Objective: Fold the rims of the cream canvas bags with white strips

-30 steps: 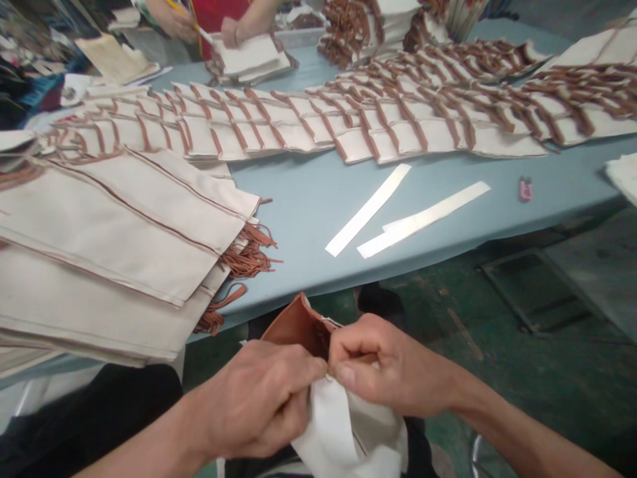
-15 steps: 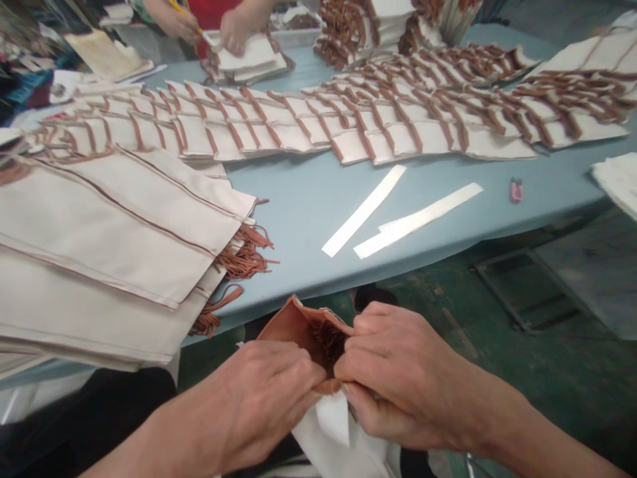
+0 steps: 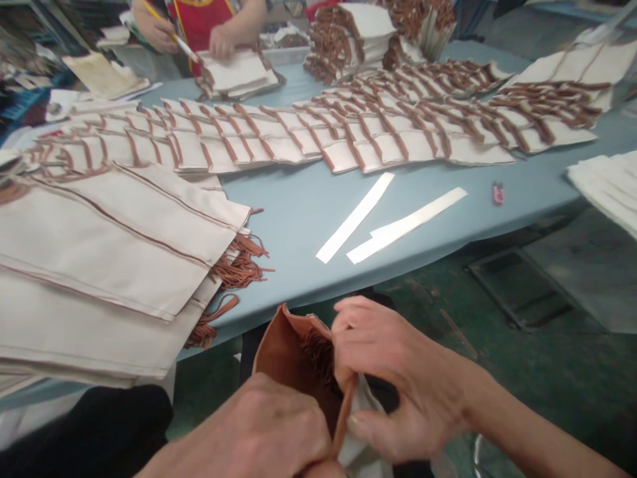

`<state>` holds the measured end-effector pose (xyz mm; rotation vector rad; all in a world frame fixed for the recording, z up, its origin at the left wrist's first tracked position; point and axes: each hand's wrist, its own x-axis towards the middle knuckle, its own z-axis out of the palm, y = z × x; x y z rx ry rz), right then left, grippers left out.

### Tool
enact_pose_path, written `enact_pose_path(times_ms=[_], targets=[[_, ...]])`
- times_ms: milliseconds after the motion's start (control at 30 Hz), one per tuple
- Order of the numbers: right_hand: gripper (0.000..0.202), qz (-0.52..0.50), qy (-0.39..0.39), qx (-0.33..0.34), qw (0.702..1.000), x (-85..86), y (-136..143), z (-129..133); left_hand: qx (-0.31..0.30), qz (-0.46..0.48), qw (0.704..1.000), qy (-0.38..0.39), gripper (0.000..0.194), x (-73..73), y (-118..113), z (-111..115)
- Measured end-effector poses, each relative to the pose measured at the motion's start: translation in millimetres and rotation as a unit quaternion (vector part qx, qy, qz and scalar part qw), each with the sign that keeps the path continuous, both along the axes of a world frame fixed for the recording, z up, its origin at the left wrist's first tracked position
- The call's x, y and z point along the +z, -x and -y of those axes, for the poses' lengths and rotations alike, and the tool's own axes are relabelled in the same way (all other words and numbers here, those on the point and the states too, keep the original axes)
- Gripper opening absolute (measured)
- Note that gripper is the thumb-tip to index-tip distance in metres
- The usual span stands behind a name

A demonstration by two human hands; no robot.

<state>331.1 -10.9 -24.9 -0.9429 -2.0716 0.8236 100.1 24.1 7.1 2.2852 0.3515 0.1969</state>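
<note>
A brown leather piece (image 3: 286, 348) with a pale outer side hangs over the lap, its mouth spread and dark fringe showing inside. My left hand (image 3: 263, 425) is closed on its near edge at the bottom of the view. My right hand (image 3: 393, 372) grips the right part of the same edge between fingers and thumb. White material shows below the right thumb. Part of the left fingers is out of frame.
Cream panels with brown fringe (image 3: 109, 232) lie at the left of the blue table (image 3: 283, 219). Long overlapping rows of pieces (image 3: 279, 136), white strips (image 3: 408, 222) and a pink clip (image 3: 498, 193) lie beyond. Across the table, a person in a red apron (image 3: 199, 16) holds a brush.
My left hand has moved down along the edge, and the mouth of the leather piece shows wider. My right thumb has come apart from the left hand. The view has shifted slightly.
</note>
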Motion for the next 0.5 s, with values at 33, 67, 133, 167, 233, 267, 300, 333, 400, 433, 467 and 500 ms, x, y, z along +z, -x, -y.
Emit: enact_pose_path(times_ms=[33, 67, 133, 167, 233, 267, 300, 333, 400, 433, 467, 500], targets=[[0.021, 0.001, 0.006, 0.003, 1.000, -6.7, -4.0, -3.9, 0.011, 0.002, 1.000, -0.014, 0.036, -0.1, 4.3, 1.4], [0.025, 0.007, 0.008, 0.002, 1.000, -12.7, -7.8, -7.7, 0.032, -0.003, 0.999, -0.028, 0.032, 0.3, 9.1, 2.4], [0.027, 0.018, 0.009, -0.009, 1.000, -20.4, -14.1, -13.2, 0.089, -0.024, 0.994, -0.051, 0.026, 1.8, 19.2, 1.8], [0.024, 0.023, 0.007, -0.017, 1.000, -21.3, -16.0, -14.6, 0.116, -0.028, 0.991, -0.060, 0.024, 2.6, 24.1, -0.1], [0.016, 0.029, -0.006, -0.026, 0.999, -17.7, -17.5, -15.3, 0.153, -0.025, 0.985, -0.072, 0.024, 3.1, 32.1, -8.0], [0.012, 0.032, -0.017, -0.031, 0.999, -13.8, -17.3, -15.2, 0.155, -0.020, 0.985, -0.071, 0.027, 2.7, 35.0, -13.9], [0.009, 0.033, -0.027, -0.035, 0.998, -9.0, -16.8, -15.3, 0.159, -0.012, 0.985, -0.070, 0.030, 1.9, 37.0, -21.0], [0.006, 0.032, -0.039, -0.041, 0.998, -3.5, -16.1, -15.8, 0.167, -0.005, 0.984, -0.068, 0.032, 0.7, 38.4, -28.8], [0.011, 0.026, -0.065, -0.055, 0.996, 9.2, -15.2, -18.0, 0.187, 0.005, 0.981, -0.058, 0.034, -2.2, 39.7, -45.1], [0.015, 0.023, -0.078, -0.060, 0.995, 16.5, -15.1, -19.4, 0.196, 0.014, 0.979, -0.054, 0.034, -3.4, 39.6, -52.6], [0.019, 0.021, -0.087, -0.063, 0.994, 24.4, -15.2, -20.8, 0.204, 0.018, 0.978, -0.048, 0.034, -4.2, 39.1, -59.2], [0.022, 0.019, -0.084, -0.061, 0.994, 32.8, -15.7, -21.9, 0.209, 0.020, 0.977, -0.041, 0.034, -4.3, 37.9, -64.6]])
